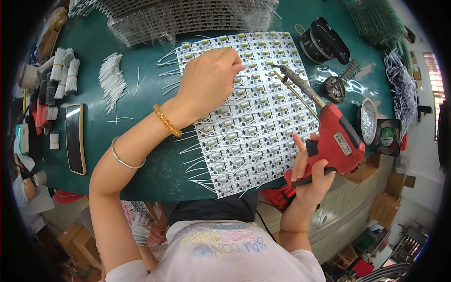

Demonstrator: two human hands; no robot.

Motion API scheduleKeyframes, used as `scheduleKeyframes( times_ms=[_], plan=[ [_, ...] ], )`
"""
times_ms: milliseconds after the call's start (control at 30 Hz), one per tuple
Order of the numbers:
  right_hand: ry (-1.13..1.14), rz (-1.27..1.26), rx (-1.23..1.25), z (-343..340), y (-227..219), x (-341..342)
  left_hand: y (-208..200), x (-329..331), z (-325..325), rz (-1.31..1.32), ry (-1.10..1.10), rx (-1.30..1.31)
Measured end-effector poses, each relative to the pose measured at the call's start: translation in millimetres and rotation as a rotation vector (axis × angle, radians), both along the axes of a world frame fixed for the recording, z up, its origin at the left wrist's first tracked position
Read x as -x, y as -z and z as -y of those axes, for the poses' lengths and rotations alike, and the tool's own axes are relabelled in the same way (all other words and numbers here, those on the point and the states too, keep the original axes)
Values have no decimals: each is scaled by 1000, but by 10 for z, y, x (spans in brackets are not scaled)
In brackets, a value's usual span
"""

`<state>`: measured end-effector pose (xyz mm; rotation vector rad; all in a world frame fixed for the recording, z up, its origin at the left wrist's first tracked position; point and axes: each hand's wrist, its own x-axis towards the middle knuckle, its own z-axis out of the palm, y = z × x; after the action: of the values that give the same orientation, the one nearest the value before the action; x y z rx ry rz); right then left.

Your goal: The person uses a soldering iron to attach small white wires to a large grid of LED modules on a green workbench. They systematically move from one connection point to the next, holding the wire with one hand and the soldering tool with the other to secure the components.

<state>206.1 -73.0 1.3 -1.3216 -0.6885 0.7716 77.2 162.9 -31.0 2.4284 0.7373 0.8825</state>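
A large panel of small white circuit boards point(277, 117) lies on the green table in front of me, with thin white wires sticking out along its left edge and across its rows. My left hand point(209, 80) is over the upper part of the panel, fingers pinched together near the boards. Whatever sits between those fingertips is too small or hidden to make out. In my right hand point(312, 181) is a red soldering gun point(339, 134), gripped by its handle. Its metal tip points up and left, a short way right of my left fingertips, above the panel.
Loose white wires point(112, 80) lie to the left, beyond them wire bundles point(72, 77) and a phone point(75, 138). Plastic-wrapped stacked panels point(188, 21) stand behind. To the right are a coiled iron stand point(334, 88), metal bowl point(368, 121) and small fan point(388, 136). Another person's gloved hand point(141, 228) shows lower left.
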Motion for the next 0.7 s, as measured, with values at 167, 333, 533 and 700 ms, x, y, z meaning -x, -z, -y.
scheduleKeyframes(
  times_ms=[167, 333, 533, 700],
  plan=[
    [28, 27, 12, 126, 58, 5, 25, 132, 113, -38, 14, -36],
    [112, 112, 25, 391, 122, 96, -94, 331, 327, -49, 36, 130],
    [287, 414, 131, 443, -216, 280, -328, 411, 157, 5, 9, 289],
    [148, 629, 17, 452, -246, 159, -252, 303, 113, -68, 25, 432]
  ],
)
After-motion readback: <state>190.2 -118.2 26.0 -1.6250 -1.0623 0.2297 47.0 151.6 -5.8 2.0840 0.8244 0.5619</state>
